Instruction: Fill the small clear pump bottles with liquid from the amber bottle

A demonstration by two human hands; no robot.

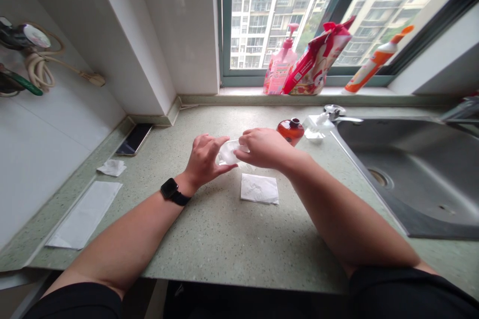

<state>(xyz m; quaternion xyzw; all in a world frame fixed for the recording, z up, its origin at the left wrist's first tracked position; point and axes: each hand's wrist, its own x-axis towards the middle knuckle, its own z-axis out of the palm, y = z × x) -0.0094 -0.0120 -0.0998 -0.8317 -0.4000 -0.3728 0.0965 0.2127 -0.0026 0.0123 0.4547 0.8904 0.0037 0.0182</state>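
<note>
Both hands meet over the middle of the green speckled counter point(224, 239). My left hand point(204, 159), with a black watch on its wrist, cups a small clear container point(227, 153) from the left. My right hand point(264, 147) closes over the container's top from the right. A folded white tissue point(259, 189) lies on the counter just below the hands. A small amber bottle point(291, 129) stands just right of my right hand, apart from it.
A steel sink point(411, 169) fills the right side, with a white pump head point(316, 124) near its corner. On the sill stand a pink pump bottle point(279, 67), a red bag point(318, 60) and an orange-white bottle point(374, 62). A phone point(133, 139), a crumpled tissue point(111, 167) and a paper sheet point(88, 214) lie left.
</note>
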